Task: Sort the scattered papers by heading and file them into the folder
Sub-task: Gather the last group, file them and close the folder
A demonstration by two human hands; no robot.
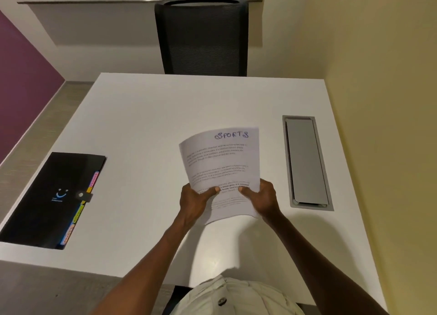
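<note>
Left hand (197,200), right hand (260,197) pinch paper stack (222,170) by its lower edge | top heading SPORTS | folder (55,196) clasped, tabs unreadable—unclasp first, match tab.

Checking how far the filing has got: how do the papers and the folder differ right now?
The papers are white and held above the table by both the left hand and the right hand; the folder is black and lies flat on the table, untouched. The papers show a handwritten "SPORTS" heading; the folder is clasped shut, with coloured tabs along its edge. Both sit over the same table.
</note>
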